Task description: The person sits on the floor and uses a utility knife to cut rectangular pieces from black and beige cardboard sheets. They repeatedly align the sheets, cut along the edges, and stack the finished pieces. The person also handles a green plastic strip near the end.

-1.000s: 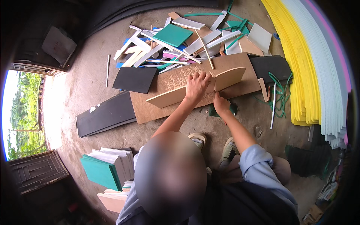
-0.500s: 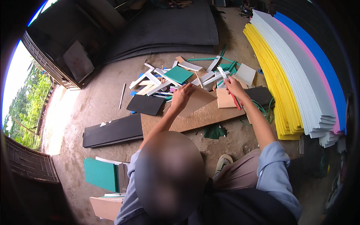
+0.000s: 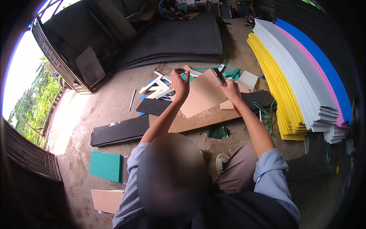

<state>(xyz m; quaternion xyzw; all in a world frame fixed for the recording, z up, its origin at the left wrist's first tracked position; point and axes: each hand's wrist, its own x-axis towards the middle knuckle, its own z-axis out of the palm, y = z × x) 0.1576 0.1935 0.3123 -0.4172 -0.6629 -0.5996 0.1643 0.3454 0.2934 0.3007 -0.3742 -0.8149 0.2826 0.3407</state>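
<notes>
A large beige foam-like sheet (image 3: 204, 93) is tilted up over a brown board (image 3: 198, 121). My right hand (image 3: 230, 91) grips a red-handled knife (image 3: 219, 77) with a broad dark blade pointing up and away; its fingers also meet the sheet's right edge. Whether they pinch the sheet there is hard to make out. My left hand (image 3: 180, 84) is raised beside the sheet's left edge, its fingers bent and apart from the thumb. A black sheet (image 3: 153, 106) lies near my left wrist.
Offcut strips (image 3: 156, 87) are heaped beyond the board. Tall stacks of yellow sheets (image 3: 280, 91) and white sheets (image 3: 301, 84) stand at right. Black sheets (image 3: 175, 42) lie at the back near a seated person (image 3: 170, 10). Green panels (image 3: 106, 166) stand at lower left.
The beige sheet has risen and tilted, showing more of its face. My left hand has moved up and left, its fingers parting. The knife's blade has turned from bright to dark.
</notes>
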